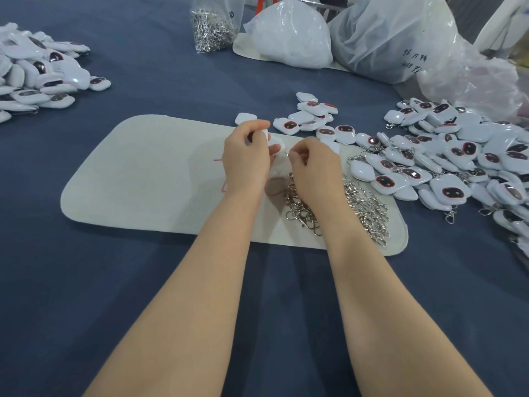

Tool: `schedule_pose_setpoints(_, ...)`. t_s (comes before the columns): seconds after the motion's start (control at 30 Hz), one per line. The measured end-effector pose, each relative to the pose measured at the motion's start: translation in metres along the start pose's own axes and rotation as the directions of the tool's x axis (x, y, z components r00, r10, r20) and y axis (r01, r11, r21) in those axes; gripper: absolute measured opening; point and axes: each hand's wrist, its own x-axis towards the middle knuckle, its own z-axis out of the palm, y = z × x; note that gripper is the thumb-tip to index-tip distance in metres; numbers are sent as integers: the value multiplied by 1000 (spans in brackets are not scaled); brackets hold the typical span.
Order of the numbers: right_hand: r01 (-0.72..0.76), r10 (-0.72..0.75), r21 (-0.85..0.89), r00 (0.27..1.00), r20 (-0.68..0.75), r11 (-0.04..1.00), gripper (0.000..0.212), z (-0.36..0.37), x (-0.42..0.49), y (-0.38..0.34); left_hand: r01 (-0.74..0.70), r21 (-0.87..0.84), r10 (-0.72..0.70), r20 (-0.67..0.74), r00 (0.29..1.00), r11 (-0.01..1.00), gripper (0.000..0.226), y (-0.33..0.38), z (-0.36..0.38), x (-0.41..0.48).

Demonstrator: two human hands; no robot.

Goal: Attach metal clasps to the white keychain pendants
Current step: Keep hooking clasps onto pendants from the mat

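My left hand (246, 156) grips a white pendant (273, 144) above the pale felt mat (143, 179), fingers curled round it. Close beside it, my right hand (315, 167) has its fingertips pinched together at the pendant's edge; what it pinches is hidden, probably a metal clasp. Loose metal clasps (366, 210) lie in a heap on the mat under and right of my right wrist. White pendants with dark red-rimmed faces (446, 164) are spread in a big pile to the right.
A second pile of white pendants (40, 75) sits at the far left on the blue cloth. A clear bag of clasps (210, 27) and several plastic bags (395, 38) stand at the back. A red thread (224, 179) lies on the mat.
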Motion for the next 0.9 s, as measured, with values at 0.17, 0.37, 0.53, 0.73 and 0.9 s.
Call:
schedule_pose_setpoints(0.17, -97, 154, 467, 984, -85, 879, 13, -11, 1, -8, -69, 176, 52, 100, 994, 982, 22, -3, 3, -1)
schedule_pose_setpoints(0.37, -106, 163, 534, 985, -60, 839, 9, -14, 1, -8, -263, 339, 197, 216, 956, 903, 11, -4, 5, -4)
schedule_pose_setpoints(0.53, -80, 113, 505, 993, -36, 860, 19, -15, 1, -8, -297, 404, 204, 256, 945, 866, 5, -7, 6, -3)
schedule_pose_setpoints(0.73, 8, 42, 419, 993, -110, 908, 17, -11, 1, -8, -289, 423, 212, 220, 952, 859, 9, -8, 6, 0)
schedule_pose_setpoints(0.9, 98, -46, 328, 985, -165, 940, 12, -7, -2, -8, -289, 427, 222, 200, 954, 857, 10, -9, 7, 0)
